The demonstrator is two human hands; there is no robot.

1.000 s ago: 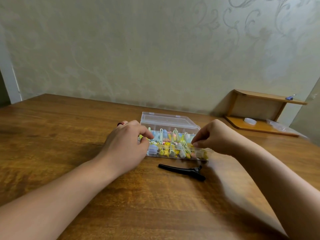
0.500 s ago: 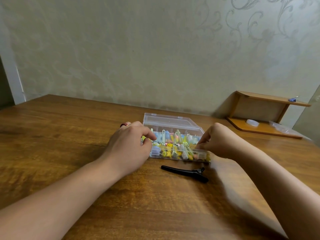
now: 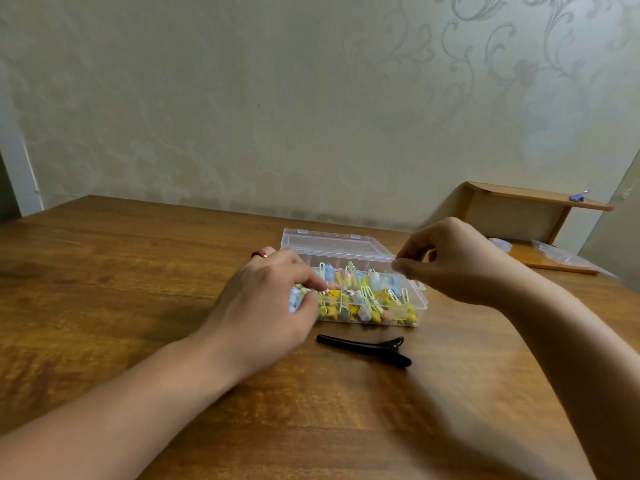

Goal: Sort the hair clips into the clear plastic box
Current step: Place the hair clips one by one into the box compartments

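— Where's the box?
— The clear box point(image 3: 353, 299) sits mid-table point(image 3: 138, 306), lid open, full of small coloured clips point(image 3: 363, 303). A black clip point(image 3: 363, 349) lies just in front of it.
— And the hands?
— The left hand point(image 3: 266, 306) pinches at clips in the box's left end. The right hand point(image 3: 453, 261) hovers above the right end, fingers curled; whether it holds anything, I can't tell.

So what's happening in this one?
A person is sorting small colourful hair clips into a clear plastic box on a wooden table. The left hand reaches into the box's left end, fingers among the clips. The right hand hovers over the right end, fingertips pinched; anything held is blurred. A black clip lies outside the box.
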